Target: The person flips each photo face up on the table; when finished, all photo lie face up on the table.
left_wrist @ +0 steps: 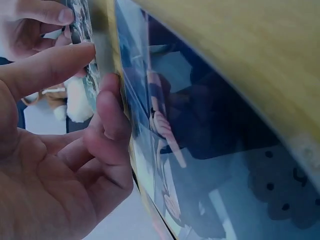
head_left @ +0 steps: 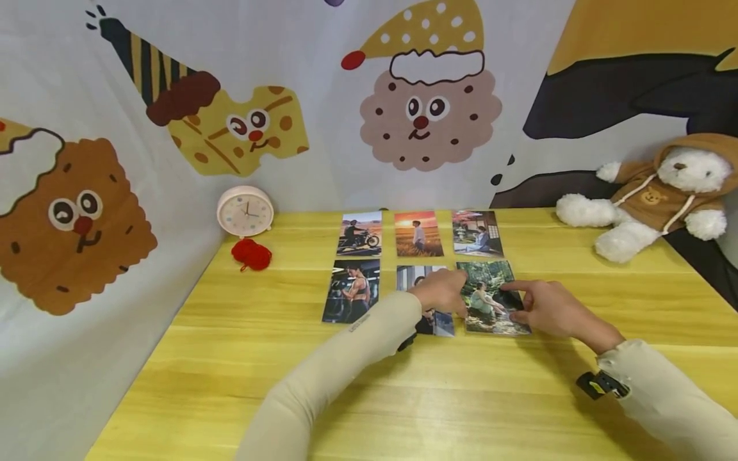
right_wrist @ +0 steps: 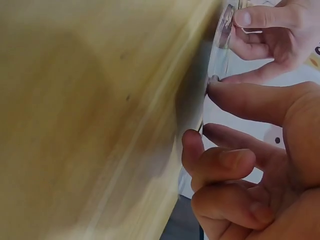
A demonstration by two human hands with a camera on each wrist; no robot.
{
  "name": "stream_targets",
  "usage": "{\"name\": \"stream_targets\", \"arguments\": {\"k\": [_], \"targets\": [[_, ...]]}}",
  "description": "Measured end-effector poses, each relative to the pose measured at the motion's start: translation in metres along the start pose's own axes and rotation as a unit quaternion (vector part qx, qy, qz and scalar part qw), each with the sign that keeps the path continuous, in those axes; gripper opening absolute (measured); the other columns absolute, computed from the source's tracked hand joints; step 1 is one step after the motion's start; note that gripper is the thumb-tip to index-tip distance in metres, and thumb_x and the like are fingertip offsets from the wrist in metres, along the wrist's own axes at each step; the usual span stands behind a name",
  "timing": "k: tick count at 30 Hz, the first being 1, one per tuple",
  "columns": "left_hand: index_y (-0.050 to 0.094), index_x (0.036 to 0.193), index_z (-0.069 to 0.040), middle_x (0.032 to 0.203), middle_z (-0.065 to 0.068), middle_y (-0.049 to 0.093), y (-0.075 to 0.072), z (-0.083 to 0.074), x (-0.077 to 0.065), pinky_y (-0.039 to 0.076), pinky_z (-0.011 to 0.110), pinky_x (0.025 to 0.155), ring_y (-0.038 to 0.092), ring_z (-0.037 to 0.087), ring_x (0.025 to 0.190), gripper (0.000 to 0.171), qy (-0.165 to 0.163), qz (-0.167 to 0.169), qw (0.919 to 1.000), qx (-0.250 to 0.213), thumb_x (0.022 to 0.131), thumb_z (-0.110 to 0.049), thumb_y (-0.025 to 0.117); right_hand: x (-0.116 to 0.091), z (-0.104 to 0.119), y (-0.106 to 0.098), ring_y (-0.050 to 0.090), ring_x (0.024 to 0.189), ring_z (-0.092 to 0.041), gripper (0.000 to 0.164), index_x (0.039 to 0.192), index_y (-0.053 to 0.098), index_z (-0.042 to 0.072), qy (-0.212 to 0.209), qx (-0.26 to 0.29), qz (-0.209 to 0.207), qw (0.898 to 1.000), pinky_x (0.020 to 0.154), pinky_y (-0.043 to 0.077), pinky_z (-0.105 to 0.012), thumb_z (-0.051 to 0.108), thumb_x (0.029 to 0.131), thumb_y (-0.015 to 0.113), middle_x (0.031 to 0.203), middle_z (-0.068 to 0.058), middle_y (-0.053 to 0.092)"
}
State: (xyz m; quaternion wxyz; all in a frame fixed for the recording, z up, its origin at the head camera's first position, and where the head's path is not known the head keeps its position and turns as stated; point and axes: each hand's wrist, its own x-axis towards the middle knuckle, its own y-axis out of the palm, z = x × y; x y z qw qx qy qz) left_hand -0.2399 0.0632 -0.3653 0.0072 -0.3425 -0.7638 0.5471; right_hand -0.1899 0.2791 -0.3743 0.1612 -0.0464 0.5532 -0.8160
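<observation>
A glossy photo of a person crouching by a forest stream [head_left: 487,298] lies between my two hands. At its left edge is my left hand [head_left: 441,289], thumb and index finger spread along that side. My right hand [head_left: 556,310] touches the right side with thumb and a straight index finger. In the right wrist view its other fingers [right_wrist: 225,165] bend near the wooden tabletop. Under the left forearm lies a second photo [head_left: 441,323], partly hidden; in the left wrist view this glossy print [left_wrist: 200,130] sits close beside the bent fingers.
Behind is a row of photos: a motorcycle rider [head_left: 360,235], a sunset field [head_left: 418,235] and a seated figure [head_left: 477,234]. A gym photo [head_left: 352,291] lies left. A pink clock [head_left: 245,212], red yarn [head_left: 252,255] and a teddy bear [head_left: 663,192] stand around the table [head_left: 242,358].
</observation>
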Motion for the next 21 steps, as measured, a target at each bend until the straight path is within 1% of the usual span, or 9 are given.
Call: {"name": "stream_targets", "arguments": {"k": [3, 6, 7, 9, 11, 14, 17, 19, 21], "targets": [[0.049, 0.144, -0.018, 0.139, -0.001, 0.062, 0.001, -0.003, -0.001, 0.056, 0.030, 0.082, 0.066, 0.017, 0.107, 0.066, 0.000, -0.002, 0.9997, 0.023, 0.086, -0.030, 0.080, 0.000, 0.000, 0.001, 0.048, 0.056, -0.012, 0.061, 0.138, 0.057, 0.000, 0.009, -0.006, 0.011, 1.000, 0.056, 0.039, -0.028, 0.019, 0.085, 0.078, 0.065, 0.004, 0.059], [0.053, 0.139, -0.018, 0.127, -0.001, 0.068, 0.003, -0.006, 0.000, 0.053, 0.028, 0.069, 0.065, 0.014, 0.087, 0.060, -0.001, -0.003, 0.9993, 0.038, 0.086, -0.030, 0.080, -0.001, 0.000, 0.000, 0.047, 0.053, -0.011, 0.059, 0.138, 0.057, 0.001, 0.009, -0.010, 0.018, 1.000, 0.055, 0.038, -0.027, 0.018, 0.085, 0.077, 0.062, 0.005, 0.058], [0.053, 0.138, -0.018, 0.122, -0.001, 0.069, 0.003, -0.007, 0.000, 0.051, 0.028, 0.066, 0.064, 0.013, 0.083, 0.059, -0.002, -0.005, 0.9991, 0.041, 0.086, -0.031, 0.079, 0.000, -0.001, 0.000, 0.047, 0.052, -0.010, 0.058, 0.137, 0.057, 0.001, 0.003, -0.014, 0.018, 1.000, 0.054, 0.038, -0.026, 0.018, 0.085, 0.077, 0.061, 0.005, 0.057], [0.056, 0.131, -0.019, 0.106, -0.003, 0.070, 0.004, -0.009, 0.001, 0.046, 0.027, 0.060, 0.058, 0.012, 0.071, 0.051, 0.001, -0.005, 0.9987, 0.051, 0.088, -0.031, 0.078, 0.000, -0.001, 0.000, 0.046, 0.051, -0.010, 0.057, 0.136, 0.058, 0.000, -0.007, -0.020, 0.020, 1.000, 0.053, 0.038, -0.026, 0.017, 0.085, 0.078, 0.060, 0.005, 0.057], [0.059, 0.121, -0.020, 0.088, -0.003, 0.065, 0.005, -0.010, 0.003, 0.040, 0.027, 0.053, 0.049, 0.011, 0.060, 0.038, 0.005, -0.003, 0.9980, 0.063, 0.089, -0.032, 0.076, 0.001, -0.002, -0.002, 0.046, 0.052, -0.009, 0.056, 0.134, 0.058, 0.001, -0.014, -0.032, 0.025, 0.999, 0.053, 0.037, -0.026, 0.017, 0.085, 0.078, 0.061, 0.004, 0.056], [0.059, 0.109, -0.021, 0.075, -0.004, 0.056, 0.006, -0.011, 0.004, 0.035, 0.026, 0.050, 0.041, 0.010, 0.054, 0.027, 0.007, -0.003, 0.9967, 0.081, 0.091, -0.033, 0.074, 0.003, -0.001, -0.005, 0.047, 0.055, -0.012, 0.056, 0.134, 0.057, 0.001, -0.017, -0.050, 0.041, 0.998, 0.054, 0.038, -0.028, 0.018, 0.085, 0.078, 0.065, 0.002, 0.058], [0.060, 0.107, -0.022, 0.072, -0.005, 0.053, 0.005, -0.013, 0.004, 0.035, 0.025, 0.050, 0.039, 0.009, 0.053, 0.024, 0.009, -0.007, 0.9954, 0.095, 0.091, -0.034, 0.073, 0.005, 0.000, -0.007, 0.052, 0.062, -0.014, 0.056, 0.132, 0.059, 0.001, -0.021, -0.071, 0.050, 0.996, 0.059, 0.044, -0.033, 0.021, 0.084, 0.079, 0.078, -0.004, 0.067], [0.061, 0.110, -0.022, 0.071, -0.006, 0.053, 0.003, -0.013, 0.002, 0.035, 0.025, 0.050, 0.039, 0.009, 0.054, 0.026, 0.012, -0.010, 0.9954, 0.094, 0.091, -0.035, 0.074, 0.006, 0.000, -0.009, 0.054, 0.065, -0.014, 0.057, 0.132, 0.060, 0.001, -0.023, -0.083, 0.054, 0.995, 0.063, 0.048, -0.037, 0.022, 0.083, 0.081, 0.083, -0.006, 0.069], [0.061, 0.126, -0.021, 0.071, -0.006, 0.054, -0.003, -0.012, -0.004, 0.036, 0.024, 0.049, 0.037, 0.008, 0.053, 0.042, 0.012, -0.017, 0.9960, 0.087, 0.090, -0.038, 0.075, 0.007, 0.001, -0.011, 0.056, 0.066, -0.013, 0.060, 0.133, 0.059, 0.000, -0.032, -0.091, 0.054, 0.994, 0.065, 0.050, -0.039, 0.024, 0.083, 0.081, 0.084, -0.005, 0.071]]}}
